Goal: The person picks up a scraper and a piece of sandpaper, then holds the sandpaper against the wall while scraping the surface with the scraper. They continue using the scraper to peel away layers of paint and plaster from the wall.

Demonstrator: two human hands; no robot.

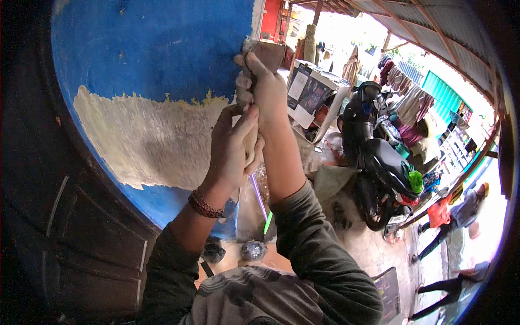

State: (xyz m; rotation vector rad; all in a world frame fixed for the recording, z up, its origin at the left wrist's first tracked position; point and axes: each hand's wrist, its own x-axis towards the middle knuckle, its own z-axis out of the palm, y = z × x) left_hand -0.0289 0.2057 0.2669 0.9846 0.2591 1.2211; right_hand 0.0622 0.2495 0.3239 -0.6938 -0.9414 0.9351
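Observation:
Ahead of me the end of a blue wall (162,54) has a bare, scraped-looking patch (151,138) across its middle. At the wall's upper edge, my right hand (265,86) has its fingers, smeared with grey, closed around a flat brown-grey board (272,55). Just below it, my left hand (234,142) is closed against the right wrist, fingers curled. A pale bit shows between its fingers; I cannot tell what it is. Beneath the hands, a purple and green stick (259,197) stands slanted.
Two dark plastic-wrapped bundles, one a shiny bag (253,250), sit near my body. On the right are a large printed box (311,92), a parked black motorbike (374,157) and hanging clothes (411,97). People (457,216) are at the far right. A dark panel (81,244) fills the left.

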